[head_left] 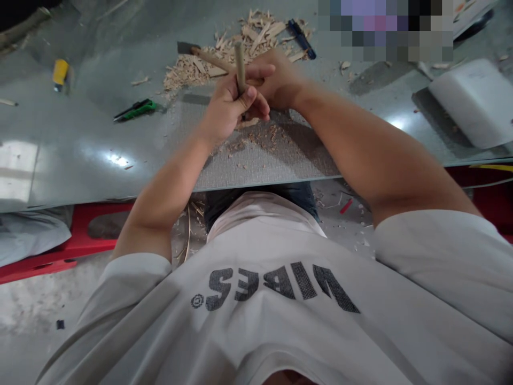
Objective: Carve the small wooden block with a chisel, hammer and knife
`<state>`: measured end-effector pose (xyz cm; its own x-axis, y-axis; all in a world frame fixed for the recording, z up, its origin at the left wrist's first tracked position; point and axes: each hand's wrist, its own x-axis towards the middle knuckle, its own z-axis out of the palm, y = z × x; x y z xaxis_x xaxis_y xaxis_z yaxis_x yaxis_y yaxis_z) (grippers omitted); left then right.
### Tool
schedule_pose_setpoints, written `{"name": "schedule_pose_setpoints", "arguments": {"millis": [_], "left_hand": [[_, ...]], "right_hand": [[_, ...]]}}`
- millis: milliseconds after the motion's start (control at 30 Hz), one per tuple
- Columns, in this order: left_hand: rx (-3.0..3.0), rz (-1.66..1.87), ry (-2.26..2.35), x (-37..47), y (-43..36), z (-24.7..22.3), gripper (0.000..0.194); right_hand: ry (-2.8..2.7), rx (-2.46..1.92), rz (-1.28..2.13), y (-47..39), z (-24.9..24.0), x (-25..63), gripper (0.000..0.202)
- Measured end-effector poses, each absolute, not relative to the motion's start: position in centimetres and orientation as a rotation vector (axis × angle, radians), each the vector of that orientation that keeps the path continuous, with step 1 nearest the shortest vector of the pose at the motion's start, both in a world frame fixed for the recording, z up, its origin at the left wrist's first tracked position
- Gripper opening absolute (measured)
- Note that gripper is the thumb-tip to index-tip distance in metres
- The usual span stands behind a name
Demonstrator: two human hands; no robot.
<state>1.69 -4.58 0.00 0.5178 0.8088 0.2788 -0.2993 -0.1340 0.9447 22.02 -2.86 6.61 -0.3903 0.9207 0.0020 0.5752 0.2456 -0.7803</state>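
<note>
My left hand [230, 107] is closed around an upright round wooden handle [239, 61], thumb pressed against it. A dark lower end shows beneath the fingers, but the tool's kind is unclear. Just behind, my right hand [278, 77] is slightly blurred and partly covered by the left. A wooden-handled tool with a flat dark metal head [187, 48] points left, its handle passing behind my left hand toward the right one. Its grip is mostly hidden. Under the hands, a pale piece of wood [249, 124] lies on a grey textured board [276, 160] scattered with chips.
Wood shavings [256, 35] pile up beyond my hands, with a dark blue tool [301, 38] on them. A green cutter knife [136, 110] and a yellow object [60, 74] lie left on the glossy table [80, 133]. A white block [475, 101] stands right. Red stools [92, 235] are below.
</note>
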Motion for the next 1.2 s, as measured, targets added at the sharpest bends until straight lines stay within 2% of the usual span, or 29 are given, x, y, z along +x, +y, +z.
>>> {"name": "schedule_pose_setpoints", "arguments": {"millis": [200,367,533,667,767,833,933,1200], "left_hand": [[1.385,0.946,0.56,1.0,-4.8,1.1,0.023],[1.392,0.86,0.654,0.3,-4.1,1.5,0.022],[1.441,0.792,0.726,-0.2,-3.0,0.7,0.021],[1.467,0.859,0.552,-0.4,-2.0,-0.9,0.037],[1.422,0.879,0.505,0.0,-1.8,-1.4,0.045],[1.37,0.868,0.535,0.3,-2.2,-1.1,0.041],[1.318,0.846,0.565,0.5,-3.0,-0.2,0.036],[1.312,0.852,0.63,0.6,-3.0,-0.5,0.071]], "right_hand": [[-2.201,-1.195,0.879,-1.6,5.6,22.3,0.055],[-2.217,-1.193,0.891,-1.7,5.6,22.5,0.051],[-2.204,-1.323,0.87,-2.2,6.8,22.1,0.058],[-2.159,-1.369,0.76,-2.7,8.3,22.6,0.056],[-1.825,-1.418,0.744,-4.2,9.7,24.1,0.053],[-1.552,-1.401,0.807,-6.2,10.8,25.9,0.041],[-1.642,-1.314,0.816,-9.9,12.8,29.6,0.03],[-1.934,-1.541,0.608,-16.6,16.5,33.8,0.047]]}}
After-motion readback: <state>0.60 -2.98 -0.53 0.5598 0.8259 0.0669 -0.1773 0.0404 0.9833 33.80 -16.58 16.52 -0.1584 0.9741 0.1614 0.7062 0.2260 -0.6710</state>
